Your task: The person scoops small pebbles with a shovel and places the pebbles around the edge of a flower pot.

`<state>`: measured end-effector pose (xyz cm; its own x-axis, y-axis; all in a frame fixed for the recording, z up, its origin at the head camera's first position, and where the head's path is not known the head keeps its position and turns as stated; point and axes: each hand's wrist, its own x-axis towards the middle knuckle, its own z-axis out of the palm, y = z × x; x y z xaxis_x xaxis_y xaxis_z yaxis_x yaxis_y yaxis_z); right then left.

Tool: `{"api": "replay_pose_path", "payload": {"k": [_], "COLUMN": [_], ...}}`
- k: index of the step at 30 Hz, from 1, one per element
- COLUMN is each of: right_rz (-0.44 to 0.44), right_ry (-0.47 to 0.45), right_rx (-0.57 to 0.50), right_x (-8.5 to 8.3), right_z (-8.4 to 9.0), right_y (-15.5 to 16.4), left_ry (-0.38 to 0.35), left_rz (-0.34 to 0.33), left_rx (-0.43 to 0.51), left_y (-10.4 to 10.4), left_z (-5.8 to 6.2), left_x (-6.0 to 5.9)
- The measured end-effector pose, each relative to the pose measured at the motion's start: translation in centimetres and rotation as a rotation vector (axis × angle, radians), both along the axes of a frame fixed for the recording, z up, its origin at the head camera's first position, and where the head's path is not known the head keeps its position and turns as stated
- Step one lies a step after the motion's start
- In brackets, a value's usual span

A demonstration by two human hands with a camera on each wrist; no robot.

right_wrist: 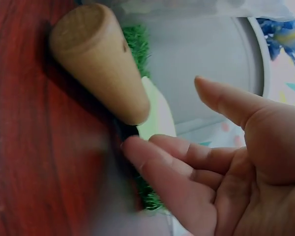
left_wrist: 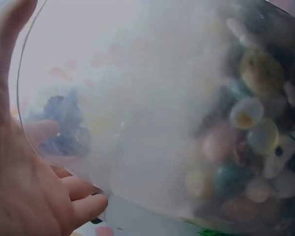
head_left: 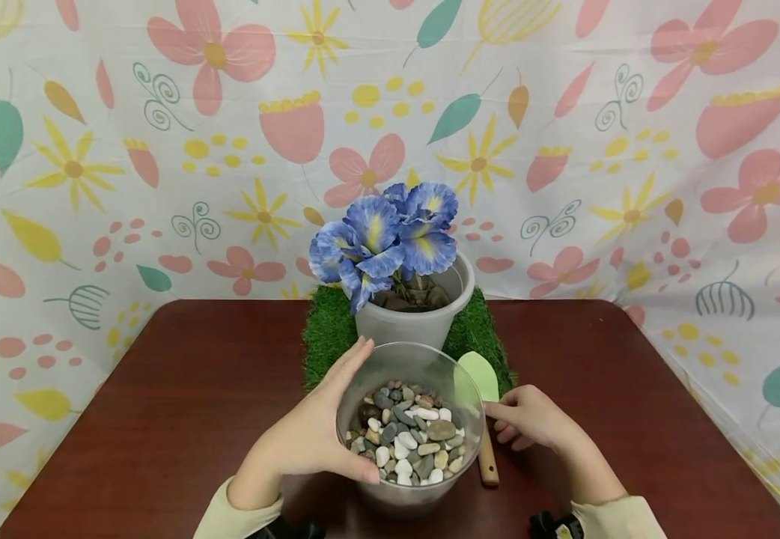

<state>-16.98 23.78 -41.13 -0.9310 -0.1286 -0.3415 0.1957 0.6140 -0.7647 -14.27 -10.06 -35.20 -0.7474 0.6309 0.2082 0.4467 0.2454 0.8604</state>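
Both hands bracket the clear bowl of pebbles on the table: my left hand cups its smooth, likely heavy wall, while my right hand, fingers loosely curled on nothing, touches the trowel.

Cream sleeves, black wrist straps.

Dark red-brown wooden table carrying everything, rounded far corners showing. Green artificial grass mat lying at table's far middle, grey flowerpot standing on it. Clear container of pebbles sitting on near middle of table, just in front of mat. Small trowel lying just right of container, wooden handle resting on tabletop, pale green blade reaching over mat edge.
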Motion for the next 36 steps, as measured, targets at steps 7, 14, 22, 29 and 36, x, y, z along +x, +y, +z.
{"api": "replay_pose_path", "payload": {"k": [7, 14, 22, 29, 36], "right_rz": [0.012, 0.086, 0.101, -0.011, -0.104], "right_ry": [-0.058, 0.027, 0.129, 0.116, 0.100], "right_rx": [-0.051, 0.086, 0.161, 0.101, 0.032], "right_x": [0.0, 0.5, 0.5, 0.1, -0.2], "right_z": [-0.7, -1.1, -0.9, -0.1, 1.0], "right_y": [-0.2, -1.2, -0.9, 0.7, 2.2], "left_ry": [0.004, 0.036, 0.066, 0.087, 0.101], "left_rz": [0.034, 0.078, 0.093, 0.127, 0.166], "left_rx": [-0.102, -0.124, -0.122, -0.114, -0.066], "left_y": [0.1, 0.3, 0.4, 0.1, -0.5], "left_z": [0.7, 0.9, 0.5, -0.2, -0.9], "left_x": [0.9, 1.0, 0.6, 0.2, -0.9]}}
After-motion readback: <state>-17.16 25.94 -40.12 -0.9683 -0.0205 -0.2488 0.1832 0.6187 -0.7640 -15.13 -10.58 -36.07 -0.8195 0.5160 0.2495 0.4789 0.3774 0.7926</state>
